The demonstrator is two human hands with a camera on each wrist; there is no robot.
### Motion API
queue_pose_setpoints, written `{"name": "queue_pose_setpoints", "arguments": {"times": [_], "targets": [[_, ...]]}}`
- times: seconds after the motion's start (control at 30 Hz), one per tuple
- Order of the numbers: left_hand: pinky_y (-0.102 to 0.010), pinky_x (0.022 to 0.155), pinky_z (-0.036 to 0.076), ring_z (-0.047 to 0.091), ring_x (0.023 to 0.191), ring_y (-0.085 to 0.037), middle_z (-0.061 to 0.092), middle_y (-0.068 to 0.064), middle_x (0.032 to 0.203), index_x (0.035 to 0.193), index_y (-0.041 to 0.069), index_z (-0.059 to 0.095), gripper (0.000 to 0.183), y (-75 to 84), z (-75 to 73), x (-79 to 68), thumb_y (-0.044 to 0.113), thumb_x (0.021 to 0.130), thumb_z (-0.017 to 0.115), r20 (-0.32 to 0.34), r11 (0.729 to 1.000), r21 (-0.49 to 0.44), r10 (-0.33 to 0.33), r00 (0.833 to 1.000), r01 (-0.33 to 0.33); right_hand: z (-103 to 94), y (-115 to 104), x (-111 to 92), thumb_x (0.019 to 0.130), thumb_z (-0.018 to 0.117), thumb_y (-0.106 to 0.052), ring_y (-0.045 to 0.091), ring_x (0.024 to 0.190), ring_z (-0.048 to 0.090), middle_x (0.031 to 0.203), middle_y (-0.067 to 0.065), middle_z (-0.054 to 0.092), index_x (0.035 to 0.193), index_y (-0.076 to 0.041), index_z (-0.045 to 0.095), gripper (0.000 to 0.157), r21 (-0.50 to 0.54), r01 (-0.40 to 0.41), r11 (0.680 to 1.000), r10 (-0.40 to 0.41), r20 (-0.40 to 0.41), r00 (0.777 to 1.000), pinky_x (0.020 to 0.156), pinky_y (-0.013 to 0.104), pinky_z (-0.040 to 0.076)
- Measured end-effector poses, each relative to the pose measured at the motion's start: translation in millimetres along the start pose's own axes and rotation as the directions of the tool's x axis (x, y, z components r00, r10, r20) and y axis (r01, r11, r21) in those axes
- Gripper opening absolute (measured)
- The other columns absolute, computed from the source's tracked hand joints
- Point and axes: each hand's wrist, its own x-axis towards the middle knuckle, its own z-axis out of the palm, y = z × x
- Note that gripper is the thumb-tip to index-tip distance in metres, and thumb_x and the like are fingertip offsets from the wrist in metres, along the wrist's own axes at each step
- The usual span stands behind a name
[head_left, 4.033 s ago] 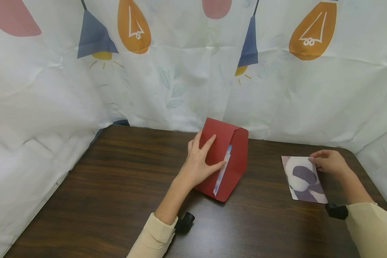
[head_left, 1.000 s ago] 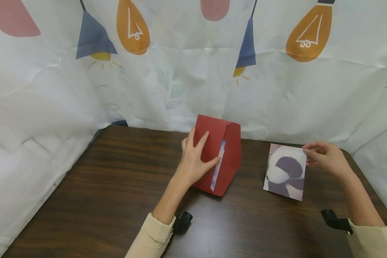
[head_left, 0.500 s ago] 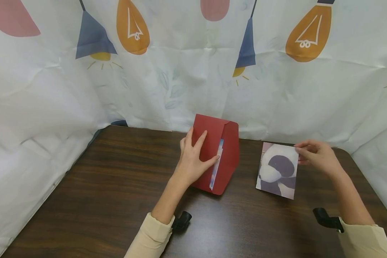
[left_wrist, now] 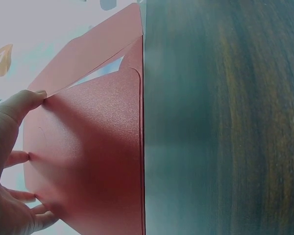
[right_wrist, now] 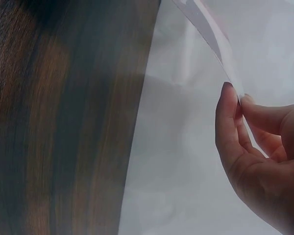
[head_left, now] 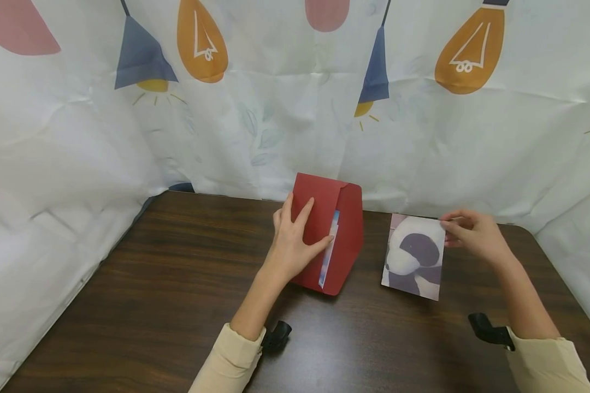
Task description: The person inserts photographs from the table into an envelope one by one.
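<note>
In the head view a red envelope (head_left: 318, 229) stands tilted near the back of the table. Its flap is open to the right, and a bluish-white paper (head_left: 330, 245) shows in the opening. My left hand (head_left: 291, 245) holds the envelope with spread fingers, the thumb at the pocket's edge; the left wrist view shows that thumb (left_wrist: 32, 100) right at the slit. Right of the envelope, my right hand (head_left: 474, 234) pinches the upper right corner of a picture card (head_left: 415, 256) with a panda-like image. The right wrist view shows the card (right_wrist: 213, 41) edge-on between thumb and fingertips.
A dark wood table (head_left: 187, 305) lies under both hands. White curtain (head_left: 275, 109) with printed lamps and bulbs surrounds its back and sides. Black wrist mounts (head_left: 277, 335) sit at both cream sleeves (head_left: 546, 360).
My right hand has lifted the picture card off the table and carried it left toward the envelope. The left hand and envelope have shifted slightly left.
</note>
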Motion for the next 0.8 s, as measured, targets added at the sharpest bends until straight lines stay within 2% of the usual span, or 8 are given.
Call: {"name": "queue_pose_setpoints", "arguments": {"times": [0.53,0.8], "targets": [[-0.054,0.099,0.059,0.031,0.145,-0.044,0.019,-0.022,0.171,0.16,0.009,0.044,0.085,-1.2,-0.4,0.7,0.032,0.089,0.085,-0.002,1.0,0.012,-0.008,1.0,0.008,8.3,-8.2,1.9,0.108,0.056,-0.005,0.006,0.074,0.068,0.095,0.003,0.067,0.128,0.019,0.056,0.031,0.03,0.009,1.0,-0.01,0.011,1.0,0.069,0.025,0.063],[-0.055,0.1,0.058,0.029,0.147,-0.044,0.019,-0.022,0.171,0.161,0.01,0.044,0.085,-1.2,-0.3,0.7,0.031,0.089,0.085,0.004,1.0,0.008,-0.023,1.0,0.023,9.5,-11.5,2.2,0.11,0.055,-0.008,0.006,0.077,0.068,0.097,0.0,0.067,0.132,0.017,0.054,0.034,0.054,-0.018,0.998,0.017,0.026,1.0,0.07,0.024,0.063]]}}
